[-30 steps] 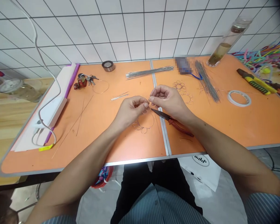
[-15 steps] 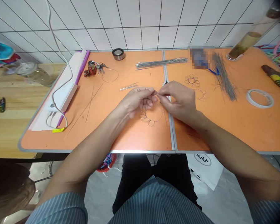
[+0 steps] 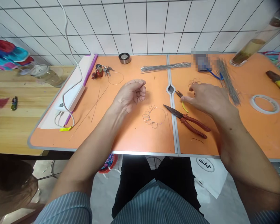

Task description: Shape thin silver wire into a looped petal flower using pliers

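My left hand (image 3: 131, 95) is closed over the middle of the orange table (image 3: 130, 140), holding something too small to make out. Below it lies a wire ring with small loops (image 3: 154, 116) along its left side. My right hand (image 3: 205, 98) reaches over the right part, thumb and index finger apart, near small pliers with a yellow handle (image 3: 184, 107). Larger red-handled pliers (image 3: 184, 117) lie across the table seam, jaws pointing left. Part of a flower-shaped wire piece (image 3: 194, 82) shows just behind my right hand.
Wire bundles (image 3: 165, 67) (image 3: 230, 82) lie at the back and right. Black tape (image 3: 124, 58), keys (image 3: 107, 70), a power strip (image 3: 72, 98), a white tape ring (image 3: 264, 104), a glass bottle (image 3: 249, 51) and a yellow-black tool (image 3: 278, 82) are around. A person's head (image 3: 11, 189) is at lower left.
My right hand has moved away from my left hand, to the right, and its fingers have parted. Both pliers are now uncovered. The camera view has shifted slightly.
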A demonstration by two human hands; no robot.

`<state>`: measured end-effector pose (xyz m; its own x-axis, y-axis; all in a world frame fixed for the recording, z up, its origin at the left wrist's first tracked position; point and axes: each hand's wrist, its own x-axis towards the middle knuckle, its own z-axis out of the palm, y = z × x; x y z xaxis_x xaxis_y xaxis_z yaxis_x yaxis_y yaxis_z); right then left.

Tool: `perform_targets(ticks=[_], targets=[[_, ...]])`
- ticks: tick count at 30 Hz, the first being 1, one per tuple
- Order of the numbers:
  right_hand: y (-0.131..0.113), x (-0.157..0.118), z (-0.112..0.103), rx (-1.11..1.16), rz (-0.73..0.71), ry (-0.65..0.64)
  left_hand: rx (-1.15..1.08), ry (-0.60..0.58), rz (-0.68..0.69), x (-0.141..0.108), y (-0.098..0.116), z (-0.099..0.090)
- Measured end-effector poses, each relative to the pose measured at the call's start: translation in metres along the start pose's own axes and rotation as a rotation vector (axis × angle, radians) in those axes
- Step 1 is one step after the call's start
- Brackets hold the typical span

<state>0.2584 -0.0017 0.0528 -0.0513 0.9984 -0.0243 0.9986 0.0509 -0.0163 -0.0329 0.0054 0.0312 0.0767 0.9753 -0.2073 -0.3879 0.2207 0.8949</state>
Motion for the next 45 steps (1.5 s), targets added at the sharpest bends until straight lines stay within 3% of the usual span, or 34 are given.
perform_targets(ticks=[5, 11, 17, 22, 25, 28, 31, 35, 45], targets=[[-0.003, 0.006, 0.006, -0.056, 0.0, -0.173, 0.033, -0.018, 0.016, 0.001, -0.006, -0.001], [0.004, 0.019, 0.017, 0.046, 0.035, -0.18, 0.075, -0.029, -0.012, 0.004, -0.012, -0.002], [0.0, 0.018, 0.019, 0.234, -0.02, -0.158, 0.106, -0.017, -0.054, -0.001, -0.016, 0.003], [-0.018, 0.005, 0.011, 0.615, -0.108, 0.146, 0.165, -0.053, -0.046, -0.005, -0.022, 0.007], [-0.037, -0.01, 0.008, 1.071, -0.23, 0.042, 0.188, -0.076, -0.049, -0.009, -0.029, 0.012], [-0.055, -0.021, 0.013, 1.318, -0.203, -0.134, 0.191, -0.075, -0.039, -0.015, -0.035, 0.021], [-0.066, -0.021, 0.026, 1.377, -0.215, -0.186, 0.141, -0.109, -0.067, -0.02, -0.036, 0.028], [-0.069, -0.016, 0.04, 1.348, -0.213, -0.161, 0.074, -0.114, -0.067, -0.021, -0.035, 0.03], [-0.066, -0.018, 0.037, 1.298, -0.3, -0.12, 0.093, -0.111, 0.053, -0.017, -0.038, 0.025]])
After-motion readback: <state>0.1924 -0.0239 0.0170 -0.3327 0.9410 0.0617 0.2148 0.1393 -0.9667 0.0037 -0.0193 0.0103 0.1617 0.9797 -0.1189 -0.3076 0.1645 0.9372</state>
